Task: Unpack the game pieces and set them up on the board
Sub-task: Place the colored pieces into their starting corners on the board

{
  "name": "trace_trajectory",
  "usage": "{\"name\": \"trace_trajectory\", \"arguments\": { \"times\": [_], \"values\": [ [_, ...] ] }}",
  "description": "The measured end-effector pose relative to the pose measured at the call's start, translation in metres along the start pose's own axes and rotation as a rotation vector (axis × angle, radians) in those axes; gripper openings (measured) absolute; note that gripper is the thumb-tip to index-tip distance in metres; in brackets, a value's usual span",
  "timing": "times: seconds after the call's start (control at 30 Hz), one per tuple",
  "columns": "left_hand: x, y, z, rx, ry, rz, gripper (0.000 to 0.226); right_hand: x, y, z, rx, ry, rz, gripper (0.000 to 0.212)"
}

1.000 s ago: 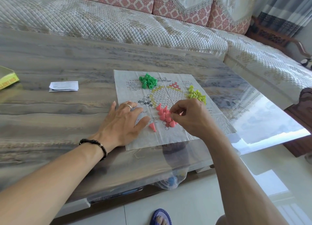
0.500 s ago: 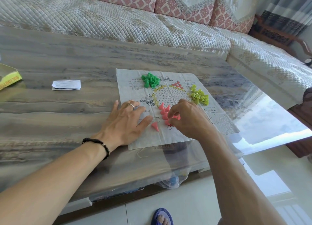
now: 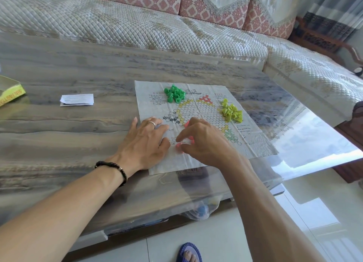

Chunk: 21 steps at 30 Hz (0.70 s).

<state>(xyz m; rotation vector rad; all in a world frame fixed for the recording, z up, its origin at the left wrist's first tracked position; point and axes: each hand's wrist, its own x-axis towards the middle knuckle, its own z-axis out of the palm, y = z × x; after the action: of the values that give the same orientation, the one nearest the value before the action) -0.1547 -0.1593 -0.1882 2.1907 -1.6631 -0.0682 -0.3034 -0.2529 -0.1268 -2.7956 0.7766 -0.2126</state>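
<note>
Resting flat on the near left part of the creased white paper game board (image 3: 253,141), the left hand (image 3: 146,143) has its fingers straight and spread, pressing the sheet down; it wears a silver ring and a dark beaded bracelet (image 3: 114,168) at the wrist. Just beside it the right hand (image 3: 202,141) curls over a cluster of pink cone-shaped plastic game pieces (image 3: 179,145), its thumb and forefinger pinching among them; most of the pink pieces are hidden under the hand. On the far part of the board lie a heap of dark green plastic pieces (image 3: 174,94) and, to the right, a heap of yellow-green plastic pieces (image 3: 231,112). The board lies on a glossy wood-grain table (image 3: 78,128), with a folded white paper slip (image 3: 77,99) and a yellow cardboard box (image 3: 11,93) further left. A quilted sofa (image 3: 137,27) stands behind.
</note>
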Motion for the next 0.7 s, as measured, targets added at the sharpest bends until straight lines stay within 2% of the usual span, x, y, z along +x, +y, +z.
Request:
{"name": "trace_trajectory", "arguments": {
  "times": [0.1, 0.2, 0.3, 0.43, 0.53, 0.7],
  "values": [
    [0.0, 0.001, -0.001, 0.006, -0.01, -0.007, 0.043, 0.002, -0.001, 0.0, 0.011, -0.019, -0.023, 0.01],
    [0.0, 0.002, -0.002, 0.0, -0.016, -0.01, 0.043, 0.001, 0.005, -0.008, 0.133, 0.053, -0.022, 0.004],
    [0.0, 0.002, -0.003, -0.003, -0.021, -0.012, 0.043, -0.001, 0.016, -0.015, 0.282, 0.155, 0.052, 0.007],
    [0.0, 0.002, -0.003, -0.007, -0.027, -0.012, 0.046, -0.005, 0.032, -0.019, 0.32, 0.239, 0.168, 0.015],
    [0.0, 0.002, -0.003, -0.017, -0.016, -0.012, 0.048, -0.009, 0.039, -0.022, 0.345, 0.221, 0.217, 0.019],
    [0.0, 0.003, -0.006, -0.041, -0.014, -0.02, 0.064, -0.015, 0.04, -0.022, 0.218, 0.154, 0.17, 0.006]
  ]
}}
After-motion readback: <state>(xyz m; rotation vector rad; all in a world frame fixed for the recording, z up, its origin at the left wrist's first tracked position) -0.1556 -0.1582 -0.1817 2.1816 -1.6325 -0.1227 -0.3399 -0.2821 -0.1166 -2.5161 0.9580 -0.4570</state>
